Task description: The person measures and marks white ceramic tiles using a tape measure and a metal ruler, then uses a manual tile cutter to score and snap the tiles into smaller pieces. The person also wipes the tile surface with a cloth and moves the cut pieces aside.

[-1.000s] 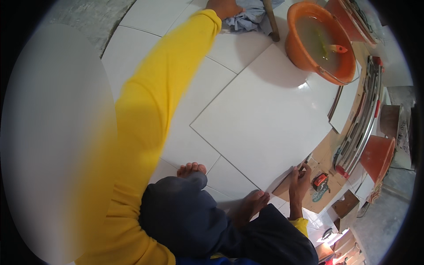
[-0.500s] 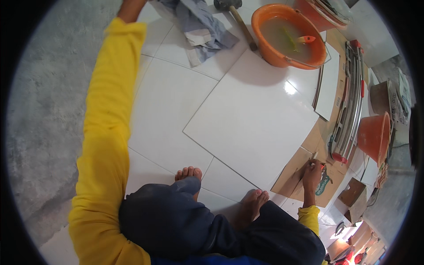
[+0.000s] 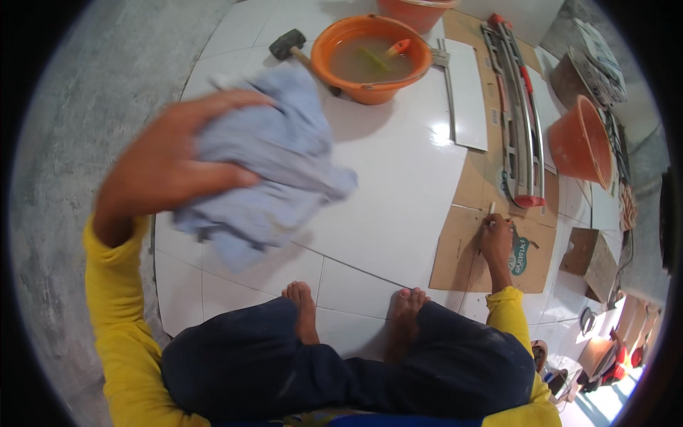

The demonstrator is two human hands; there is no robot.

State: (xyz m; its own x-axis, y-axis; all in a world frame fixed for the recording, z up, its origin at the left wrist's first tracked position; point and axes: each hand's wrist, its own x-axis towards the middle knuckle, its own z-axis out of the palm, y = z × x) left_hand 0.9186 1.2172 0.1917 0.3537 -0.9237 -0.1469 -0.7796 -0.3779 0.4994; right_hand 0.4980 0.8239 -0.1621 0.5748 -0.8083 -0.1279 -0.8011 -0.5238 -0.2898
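My left hand point(image 3: 188, 146), slightly blurred, is closed on a crumpled blue-grey cloth point(image 3: 284, 142) held up above the white floor tiles. The cloth's loose folds hang down and hide part of the tiles. Over to the right, my right hand point(image 3: 496, 242) is low over a flattened cardboard sheet point(image 3: 455, 263). A short, pale, thin stick point(image 3: 491, 208) pokes out from its closed fingers; its exact kind is too small to tell. A large white tile point(image 3: 388, 178) lies between my two hands.
An orange bucket point(image 3: 327, 64) of cloudy water holds an orange-handled tool point(image 3: 400, 47). Beside it lies a black-headed mallet point(image 3: 287, 44). A rail tile cutter point(image 3: 523, 128) and a narrow tile piece point(image 3: 469, 99) lie at right, near a tilted orange bucket point(image 3: 580, 142).
My left hand has lifted the cloth off the far floor and brought it nearer, over the tiles. My right hand stays at the cardboard. The view has shifted.
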